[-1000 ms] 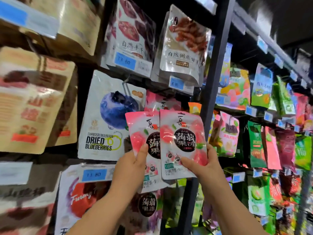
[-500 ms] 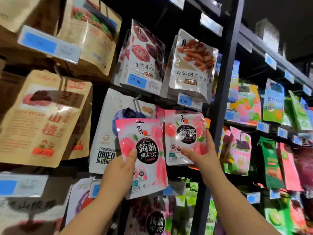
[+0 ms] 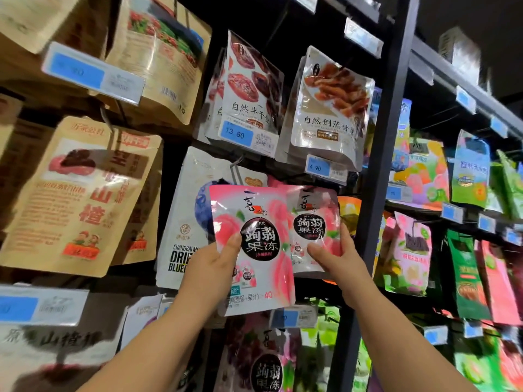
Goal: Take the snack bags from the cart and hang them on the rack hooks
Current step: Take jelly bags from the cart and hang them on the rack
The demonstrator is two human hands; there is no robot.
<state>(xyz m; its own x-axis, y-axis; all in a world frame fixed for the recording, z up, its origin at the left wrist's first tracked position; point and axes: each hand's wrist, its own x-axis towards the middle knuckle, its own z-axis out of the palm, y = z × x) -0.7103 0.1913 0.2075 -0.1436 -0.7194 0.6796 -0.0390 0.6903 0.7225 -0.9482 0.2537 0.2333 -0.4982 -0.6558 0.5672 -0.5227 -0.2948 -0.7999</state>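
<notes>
Two pink peach jelly snack bags are up at the rack. My left hand [image 3: 210, 267] grips the nearer, larger-looking pink bag [image 3: 254, 227] by its left edge, thumb on the front. My right hand [image 3: 336, 257] holds the second pink bag [image 3: 311, 222] by its lower right part, farther back against the rack; its top reaches under the 4.90 price tag [image 3: 318, 166]. The near bag overlaps the far one's left side. I cannot tell whether the far bag's hole is on a hook. The cart is out of view.
A white dried-blueberry bag [image 3: 184, 222] hangs behind my left hand. Date and sweet-potato bags [image 3: 328, 108] hang above. A black upright post [image 3: 382, 165] stands just right of my right hand. Brown hawthorn bags [image 3: 76, 193] fill the left, green and pink bags the right.
The view has tilted so the rack sits lower in frame. My left hand's bag has come forward in front of the other, while my right hand has pushed its bag back toward the rack.
</notes>
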